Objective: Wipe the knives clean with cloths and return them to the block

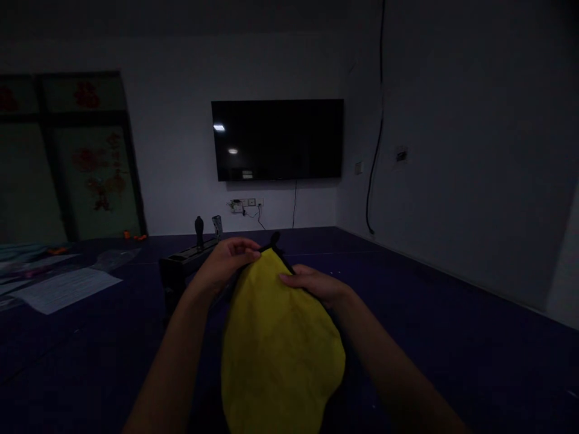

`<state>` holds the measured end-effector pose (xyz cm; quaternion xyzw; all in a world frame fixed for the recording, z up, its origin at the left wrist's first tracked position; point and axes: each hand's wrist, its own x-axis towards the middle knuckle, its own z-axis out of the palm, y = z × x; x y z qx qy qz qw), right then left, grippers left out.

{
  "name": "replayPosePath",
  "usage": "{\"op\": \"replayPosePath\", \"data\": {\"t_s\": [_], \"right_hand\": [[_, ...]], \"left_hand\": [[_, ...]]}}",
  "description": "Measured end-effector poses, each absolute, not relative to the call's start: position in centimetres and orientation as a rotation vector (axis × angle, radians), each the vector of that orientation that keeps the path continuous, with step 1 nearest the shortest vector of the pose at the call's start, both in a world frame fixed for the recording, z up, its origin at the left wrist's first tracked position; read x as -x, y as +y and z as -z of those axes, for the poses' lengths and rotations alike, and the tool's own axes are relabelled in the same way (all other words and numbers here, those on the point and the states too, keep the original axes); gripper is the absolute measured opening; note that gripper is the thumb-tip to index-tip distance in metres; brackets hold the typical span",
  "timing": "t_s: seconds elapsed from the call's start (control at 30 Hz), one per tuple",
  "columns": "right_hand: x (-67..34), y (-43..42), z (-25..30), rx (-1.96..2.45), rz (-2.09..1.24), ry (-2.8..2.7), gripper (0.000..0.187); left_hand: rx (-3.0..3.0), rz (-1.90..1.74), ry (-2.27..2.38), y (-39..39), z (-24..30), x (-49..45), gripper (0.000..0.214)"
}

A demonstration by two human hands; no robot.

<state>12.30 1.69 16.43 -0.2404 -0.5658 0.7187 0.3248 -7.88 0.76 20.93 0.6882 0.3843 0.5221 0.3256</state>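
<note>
A yellow cloth (280,343) with black edging hangs in front of me, one corner held up. A small dark loop or knot stands at that corner. My left hand (230,259) pinches the black-edged corner between thumb and fingers. On the other side, my right hand (316,282) grips the cloth's right edge, its thumb lying on the yellow face and its fingers partly hidden behind. Just beyond my left hand stands a black device (174,271) with an upright dark handle (199,232), partly covered by my forearm.
Printed paper sheets (67,289) and clear plastic (115,259) lie on the dark blue surface (429,337) at left. A television (280,140) hangs on the far wall above sockets (248,203). A black cable (375,157) runs down the right wall. The room is dim.
</note>
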Motion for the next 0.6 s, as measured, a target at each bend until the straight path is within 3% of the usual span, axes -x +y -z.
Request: {"op": "replayPosePath", "data": {"t_s": [0.13, 0.23, 0.43, 0.6], "right_hand": [[-12.4, 3.9, -14.3, 0.755, -2.052, -1.336, 0.015], [-11.8, 4.2, -11.7, 0.803, -2.112, -1.294, 0.012], [-10.8, 1.5, -6.2, 0.671, -2.335, -0.994, 0.045], [-11.8, 0.3, -3.9, 0.625, -2.432, -0.796, 0.051]], "left_hand": [[-2.030, -1.187, 1.403, 3.3, -19.6, 8.4, 0.017], [-2.036, -1.252, 1.553, 4.9, -18.8, 8.8, 0.021], [-1.982, -1.436, 1.742, 6.4, -18.5, 10.0, 0.038], [-1.843, -1.624, 1.896, 7.7, -17.9, 10.0, 0.032]]}}
